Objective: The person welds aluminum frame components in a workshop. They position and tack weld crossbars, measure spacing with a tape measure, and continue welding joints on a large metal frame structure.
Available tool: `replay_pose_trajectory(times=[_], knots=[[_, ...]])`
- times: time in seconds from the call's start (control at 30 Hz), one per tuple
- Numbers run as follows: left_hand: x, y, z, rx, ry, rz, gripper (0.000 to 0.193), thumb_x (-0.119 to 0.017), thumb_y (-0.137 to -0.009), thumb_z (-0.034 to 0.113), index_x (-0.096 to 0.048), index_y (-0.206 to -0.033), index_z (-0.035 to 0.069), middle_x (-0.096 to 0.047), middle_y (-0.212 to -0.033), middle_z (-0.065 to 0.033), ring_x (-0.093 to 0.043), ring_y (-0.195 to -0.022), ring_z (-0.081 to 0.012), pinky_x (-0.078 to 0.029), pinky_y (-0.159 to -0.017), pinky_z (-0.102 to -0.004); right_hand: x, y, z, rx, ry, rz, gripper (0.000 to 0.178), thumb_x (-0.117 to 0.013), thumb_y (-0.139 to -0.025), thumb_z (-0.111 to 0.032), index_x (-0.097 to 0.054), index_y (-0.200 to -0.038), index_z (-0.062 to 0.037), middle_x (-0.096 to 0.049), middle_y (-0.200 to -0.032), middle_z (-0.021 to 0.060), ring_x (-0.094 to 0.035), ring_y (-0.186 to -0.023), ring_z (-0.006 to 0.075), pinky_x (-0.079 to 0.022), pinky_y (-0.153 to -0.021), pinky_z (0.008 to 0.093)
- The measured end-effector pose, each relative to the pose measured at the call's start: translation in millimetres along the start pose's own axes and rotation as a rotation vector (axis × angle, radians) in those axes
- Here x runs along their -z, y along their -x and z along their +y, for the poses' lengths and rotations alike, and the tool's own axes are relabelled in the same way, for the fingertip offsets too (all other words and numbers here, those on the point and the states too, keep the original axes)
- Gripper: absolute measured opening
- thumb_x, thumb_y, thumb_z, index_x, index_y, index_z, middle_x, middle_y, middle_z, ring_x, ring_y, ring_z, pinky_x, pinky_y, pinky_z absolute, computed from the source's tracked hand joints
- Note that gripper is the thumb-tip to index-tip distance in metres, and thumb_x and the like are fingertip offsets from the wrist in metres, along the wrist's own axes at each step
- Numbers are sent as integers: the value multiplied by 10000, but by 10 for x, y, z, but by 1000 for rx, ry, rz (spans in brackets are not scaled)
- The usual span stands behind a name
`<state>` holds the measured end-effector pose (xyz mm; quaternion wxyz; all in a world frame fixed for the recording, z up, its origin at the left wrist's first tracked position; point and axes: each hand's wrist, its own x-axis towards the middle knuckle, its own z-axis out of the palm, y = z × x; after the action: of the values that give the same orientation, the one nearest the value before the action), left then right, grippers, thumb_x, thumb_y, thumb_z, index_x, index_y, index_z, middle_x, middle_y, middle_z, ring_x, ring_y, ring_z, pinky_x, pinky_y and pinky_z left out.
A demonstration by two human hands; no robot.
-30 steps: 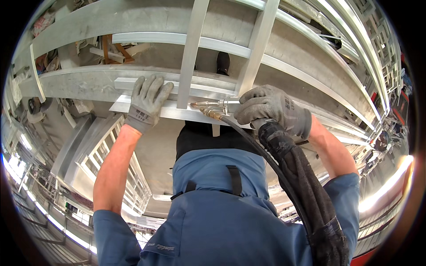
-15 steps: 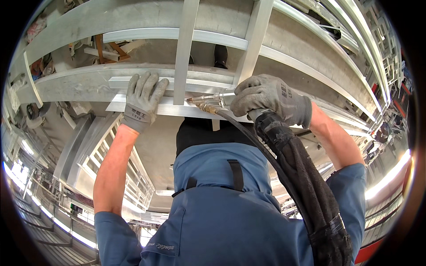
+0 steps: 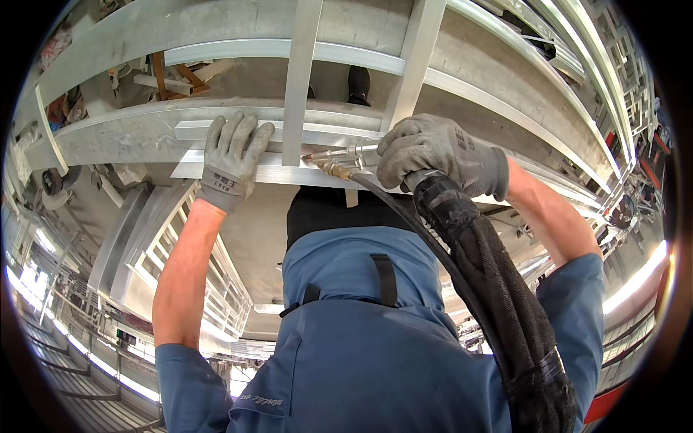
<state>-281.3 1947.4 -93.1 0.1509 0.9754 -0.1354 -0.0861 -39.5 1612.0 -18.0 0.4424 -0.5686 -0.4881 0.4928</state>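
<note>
My right hand [image 3: 440, 155], in a grey work glove, is wrapped round a handheld welding torch [image 3: 350, 153]. The torch tip lies at the joint where an upright silver metal bar [image 3: 300, 79] meets the near rail [image 3: 278, 175] of a metal frame. A brass fitting [image 3: 336, 170] with a thin black hose sits beside the nozzle. From the handle, a thick black sleeved cable [image 3: 498, 289] runs down past my right side. My gloved left hand [image 3: 234, 151] rests flat across the rails, left of that joint, fingers stretched out and holding nothing.
A second upright bar [image 3: 415, 61] stands right of the joint. Wide grey beams [image 3: 209, 22] cross behind the frame. Scrap pieces [image 3: 170, 83] lie on the floor at the far left. Ladder-like metal frames [image 3: 162, 252] are at the lower left, and long rails [image 3: 534, 123] stretch to the right.
The view has shifted slightly. My right elbow sits a little farther out to the right. The torch tip stays at the same joint, and my left hand keeps its place on the rails.
</note>
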Motion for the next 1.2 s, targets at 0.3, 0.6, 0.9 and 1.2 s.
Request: replay_pose_trajectory(times=[0.3, 0.6, 0.9, 1.2], knots=[[-26, 14, -8, 0, -6, -3, 888, -745, -641, 39, -564, -1502, 163, -516, -1483, -139, -486, -1424, -388, -365, -1204, -620, 21, -53, 1, 12, 35, -20, 310, -831, -763, -156, -713, -1046, -207, -741, -1096, 19, -692, -1119, 301, -533, -985, 430], [-20, 19, -6, -2, -11, -12, 881, -726, -672, 38, -536, -1526, 145, -502, -1503, -156, -466, -1436, -399, -351, -1208, -625, 40, -49, -46, -3, -46, -28, 331, -834, -743, -123, -723, -1049, -184, -745, -1095, 19, -690, -1131, 297, -531, -1007, 438], [-10, 14, -2, 5, -4, -14, 884, -722, -660, 31, -542, -1518, 146, -506, -1494, -153, -471, -1432, -395, -346, -1210, -620, 30, -24, -115, -11, -83, -27, 400, -872, -694, -166, -757, -1076, -188, -757, -1121, 11, -684, -1149, 295, -524, -1018, 438], [1, -15, 11, -11, -16, -9, 869, -721, -667, 26, -535, -1510, 133, -505, -1482, -157, -469, -1436, -396, -342, -1214, -621, -2, 72, -141, -5, -135, 12, 369, -850, -721, -231, -755, -1071, -167, -757, -1121, 38, -688, -1110, 320, -522, -998, 447]])
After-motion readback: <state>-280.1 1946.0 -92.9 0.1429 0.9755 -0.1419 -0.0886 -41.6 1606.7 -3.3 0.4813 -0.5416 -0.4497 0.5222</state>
